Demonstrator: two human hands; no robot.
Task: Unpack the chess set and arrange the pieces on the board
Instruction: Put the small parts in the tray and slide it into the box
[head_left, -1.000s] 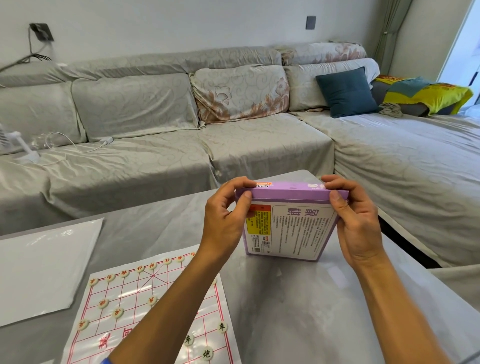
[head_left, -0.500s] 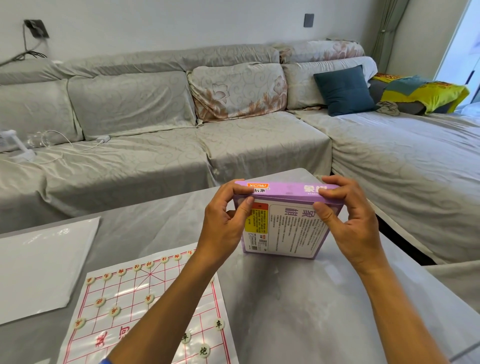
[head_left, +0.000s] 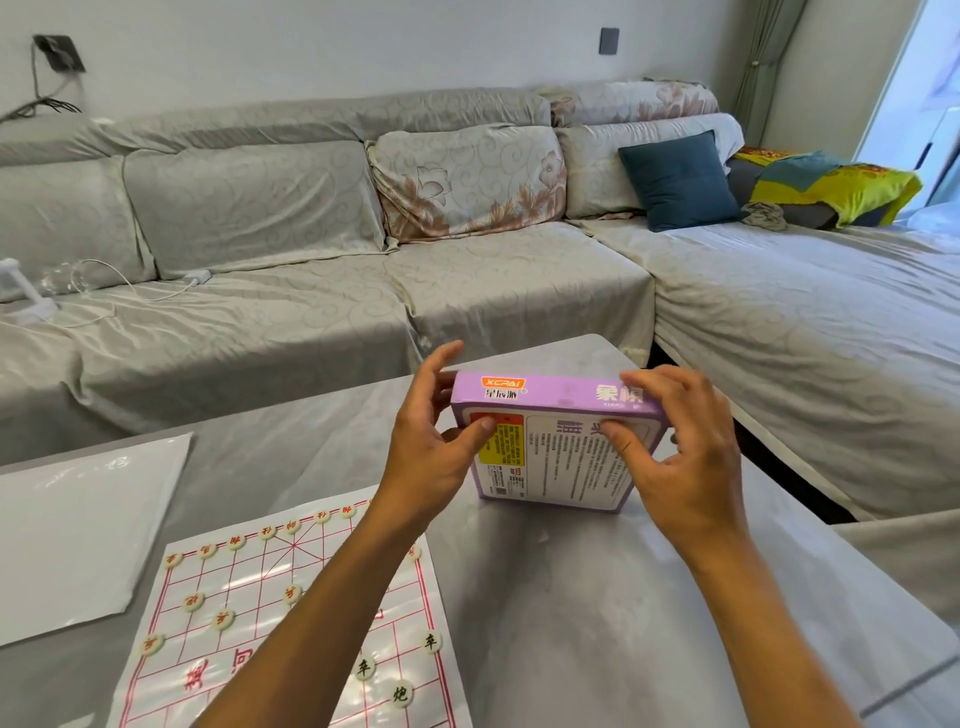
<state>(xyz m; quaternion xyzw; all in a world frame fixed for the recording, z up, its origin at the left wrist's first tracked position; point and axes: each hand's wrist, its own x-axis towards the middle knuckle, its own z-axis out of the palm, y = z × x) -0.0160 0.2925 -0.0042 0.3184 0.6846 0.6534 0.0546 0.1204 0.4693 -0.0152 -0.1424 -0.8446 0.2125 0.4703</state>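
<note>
Upright on the table (head_left: 571, 597), the closed purple box (head_left: 550, 447) was gripped by left hand (head_left: 431, 457) and right hand (head_left: 680, 457), chess board (head_left: 291, 613) at 7 o'clock.

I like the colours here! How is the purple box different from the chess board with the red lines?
The purple box stands up on its edge, gripped by the left hand and right hand; the chess board lies flat with no hand on it. The box is thick and purple; the board is a thin white sheet with red lines. The board carries round pieces; the box carries none. Both rest on the grey table.
</note>
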